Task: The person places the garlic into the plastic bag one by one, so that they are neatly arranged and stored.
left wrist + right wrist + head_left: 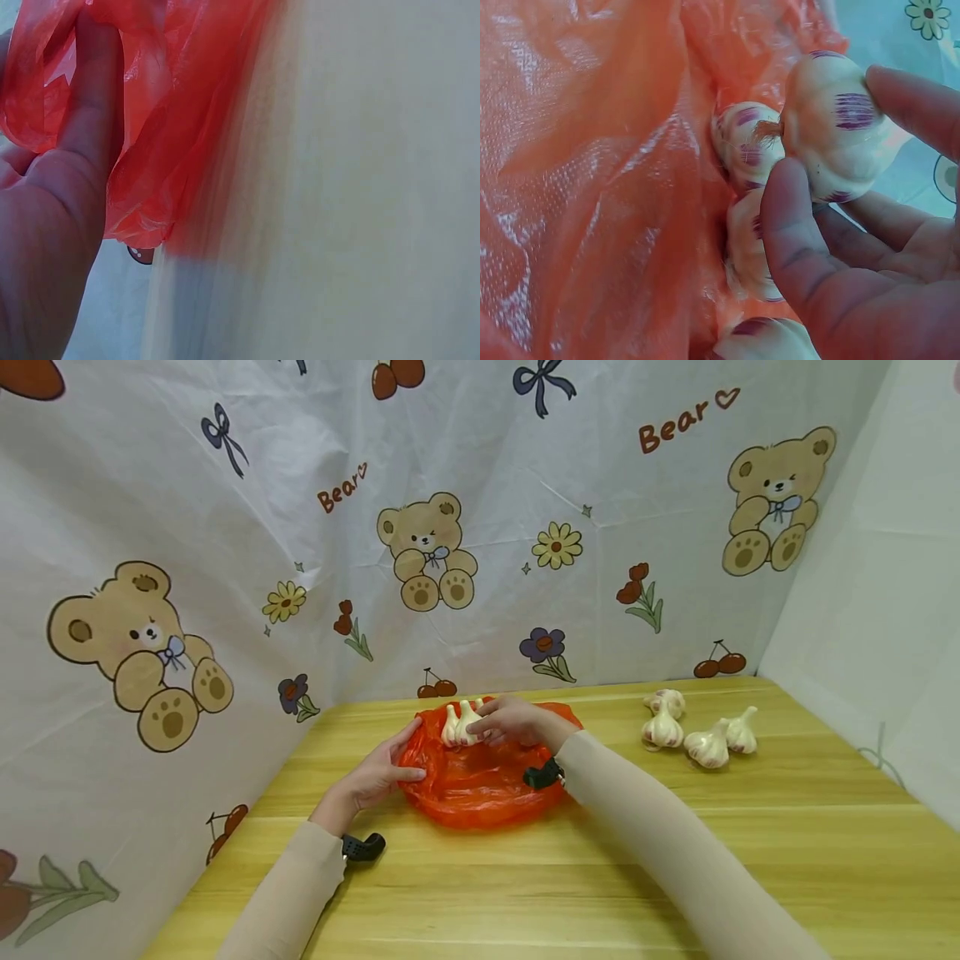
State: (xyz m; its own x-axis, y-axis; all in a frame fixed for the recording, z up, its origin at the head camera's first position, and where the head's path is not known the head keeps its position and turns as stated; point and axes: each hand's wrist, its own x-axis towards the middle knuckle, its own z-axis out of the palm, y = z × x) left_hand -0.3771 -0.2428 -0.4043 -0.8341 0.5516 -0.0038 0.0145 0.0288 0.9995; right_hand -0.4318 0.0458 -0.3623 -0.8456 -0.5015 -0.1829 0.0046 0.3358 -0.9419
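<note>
A red plastic bag (pixel 480 810) lies spread open on the wooden table. At its left side my left hand (pixel 378 772) grips the bag's edge, thumb (pixel 94 97) on the near side and fingers partly hidden by the film. Over the bag's far part, my right hand (pixel 517 722) pinches a garlic bulb (pixel 836 112) between thumb and fingers; its root end and purple streaks show in the right wrist view. Below that bulb, several more garlic bulbs (pixel 742 142) rest against the red film, partly covered by the hand.
Several other garlic bulbs (pixel 707 747) lie on the table (pixel 525 893) to the right of the bag. A white sheet (pixel 495 452) printed with bears hangs behind the table and along its left. A thin cable (pixel 885 760) runs by the right edge.
</note>
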